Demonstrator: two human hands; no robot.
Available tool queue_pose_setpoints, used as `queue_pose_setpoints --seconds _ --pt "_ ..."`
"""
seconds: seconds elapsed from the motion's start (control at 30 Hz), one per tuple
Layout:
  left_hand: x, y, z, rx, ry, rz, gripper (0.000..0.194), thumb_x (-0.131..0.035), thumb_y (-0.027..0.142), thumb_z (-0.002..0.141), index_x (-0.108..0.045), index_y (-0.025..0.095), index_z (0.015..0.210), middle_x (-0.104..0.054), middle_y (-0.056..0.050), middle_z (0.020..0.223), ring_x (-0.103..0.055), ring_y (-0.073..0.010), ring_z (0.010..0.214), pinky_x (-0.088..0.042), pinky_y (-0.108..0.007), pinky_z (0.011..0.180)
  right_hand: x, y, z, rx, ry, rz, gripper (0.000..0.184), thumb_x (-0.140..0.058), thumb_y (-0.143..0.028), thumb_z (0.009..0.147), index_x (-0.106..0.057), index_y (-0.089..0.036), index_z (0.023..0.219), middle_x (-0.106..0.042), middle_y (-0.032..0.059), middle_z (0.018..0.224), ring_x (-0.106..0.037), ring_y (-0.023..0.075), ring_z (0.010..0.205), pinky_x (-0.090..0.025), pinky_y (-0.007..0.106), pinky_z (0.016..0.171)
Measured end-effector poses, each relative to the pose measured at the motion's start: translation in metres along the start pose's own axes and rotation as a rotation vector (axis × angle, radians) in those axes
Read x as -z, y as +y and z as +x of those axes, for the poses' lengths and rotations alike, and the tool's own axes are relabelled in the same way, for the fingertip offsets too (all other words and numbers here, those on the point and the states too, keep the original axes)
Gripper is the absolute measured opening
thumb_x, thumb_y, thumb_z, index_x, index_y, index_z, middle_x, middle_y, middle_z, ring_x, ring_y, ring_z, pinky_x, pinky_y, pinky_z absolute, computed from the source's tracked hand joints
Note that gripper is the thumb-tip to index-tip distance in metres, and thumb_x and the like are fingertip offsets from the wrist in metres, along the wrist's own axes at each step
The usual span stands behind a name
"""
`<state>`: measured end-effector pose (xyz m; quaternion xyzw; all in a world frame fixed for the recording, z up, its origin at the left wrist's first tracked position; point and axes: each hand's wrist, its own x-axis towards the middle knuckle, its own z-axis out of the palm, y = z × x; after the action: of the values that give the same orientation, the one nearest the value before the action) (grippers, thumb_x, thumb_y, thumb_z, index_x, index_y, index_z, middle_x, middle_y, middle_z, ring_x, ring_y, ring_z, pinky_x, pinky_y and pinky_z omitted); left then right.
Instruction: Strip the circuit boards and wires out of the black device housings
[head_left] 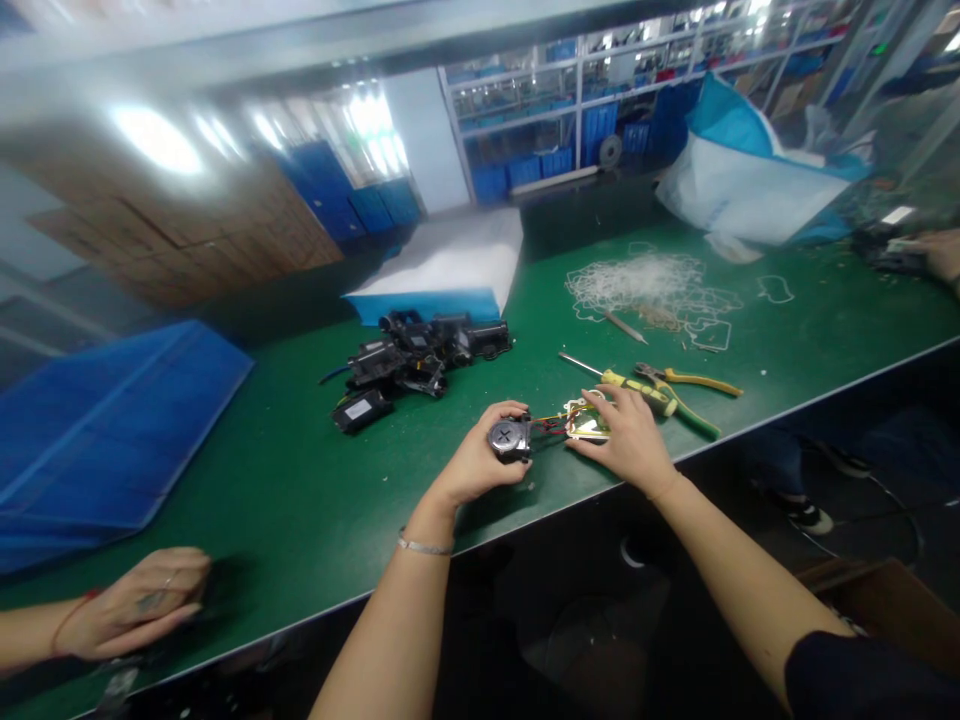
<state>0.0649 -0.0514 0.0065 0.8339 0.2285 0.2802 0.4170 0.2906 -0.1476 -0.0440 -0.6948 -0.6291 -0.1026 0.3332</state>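
Observation:
My left hand (478, 457) is closed round a black housing (509, 437) whose round end carries a cross mark. Red, yellow and dark wires (550, 424) run from it to a pale-rimmed part (587, 422) that looks like a circuit board in a cover. Thumb and fingers of my right hand (628, 436) grip that part by its edges. Just behind my right hand lie a screwdriver (637, 392) with a yellow and black handle and pliers (686, 385) with yellow and green handles. The two joined parts are held low over the green bench (420, 500), near its front edge.
Several black housings (412, 360) lie heaped left of centre, before a white and blue box (442, 265). White loops (645, 285) and a pen-like tool (625, 327) lie behind the tools. A blue bin (112, 430) and a co-worker's hand (142, 605) are at left; a plastic bag (757, 180) is back right.

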Motion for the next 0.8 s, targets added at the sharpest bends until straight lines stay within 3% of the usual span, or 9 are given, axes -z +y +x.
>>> queue_pose_setpoints --seconds 0.2,0.37,0.43,0.57,0.67,0.8 --pt "0.005 -0.005 0.0 0.181 0.027 -0.156 0.061 -0.07 0.022 0.068 -0.047 0.018 0.124 -0.06 -0.009 0.116 -0.058 -0.0211 0.103 -0.046 -0.035 0.092 0.002 0.0 -0.001 0.018 -0.058 0.002 0.061 -0.062 -0.048 0.077 -0.051 -0.021 0.13 -0.048 0.0131 0.133 -0.041 0.0336 0.12 -0.035 0.05 0.097" --pt "0.006 0.0 -0.001 0.152 -0.003 -0.147 0.06 -0.071 0.022 0.068 -0.049 0.018 0.124 -0.06 -0.008 0.117 -0.058 -0.0196 0.101 -0.046 -0.031 0.088 0.006 -0.024 0.002 0.086 -0.014 0.093 0.066 -0.065 -0.044 0.076 -0.046 -0.021 0.134 -0.039 0.0115 0.144 -0.035 0.0331 0.128 -0.03 0.051 0.104" --pt "0.006 0.002 -0.001 0.124 -0.007 -0.11 0.06 -0.071 0.022 0.067 -0.049 0.018 0.123 -0.059 -0.008 0.119 -0.057 -0.0207 0.105 -0.045 -0.032 0.091 0.002 -0.04 0.003 0.124 -0.002 0.163 0.06 -0.064 -0.039 0.08 -0.046 -0.021 0.134 -0.045 0.0103 0.139 -0.039 0.0302 0.125 -0.032 0.049 0.104" --pt "0.005 0.003 -0.002 0.104 0.018 -0.055 0.059 -0.07 0.023 0.067 -0.049 0.018 0.122 -0.058 -0.009 0.121 -0.056 -0.0213 0.109 -0.043 -0.035 0.097 -0.014 -0.058 0.002 0.185 0.024 0.214 0.027 -0.05 -0.022 0.091 -0.061 -0.02 0.115 -0.063 0.0085 0.109 -0.052 0.0246 0.103 -0.042 0.043 0.092" --pt "0.003 0.004 -0.003 0.086 0.052 -0.053 0.069 -0.07 0.021 0.067 -0.041 0.021 0.129 -0.055 -0.008 0.123 -0.055 -0.0204 0.111 -0.042 -0.035 0.1 -0.021 -0.057 -0.004 0.259 -0.013 0.161 0.027 -0.044 -0.016 0.093 -0.063 -0.019 0.112 -0.065 0.0085 0.106 -0.053 0.0235 0.098 -0.044 0.041 0.087" --pt "0.002 0.005 -0.004 0.09 0.097 -0.011 0.076 -0.071 0.019 0.066 -0.037 0.024 0.134 -0.055 -0.006 0.12 -0.056 -0.019 0.109 -0.043 -0.034 0.098 -0.015 -0.051 -0.007 0.334 -0.112 0.094 0.029 -0.044 -0.013 0.092 -0.062 -0.018 0.115 -0.064 0.0086 0.108 -0.051 0.0241 0.099 -0.043 0.041 0.086"
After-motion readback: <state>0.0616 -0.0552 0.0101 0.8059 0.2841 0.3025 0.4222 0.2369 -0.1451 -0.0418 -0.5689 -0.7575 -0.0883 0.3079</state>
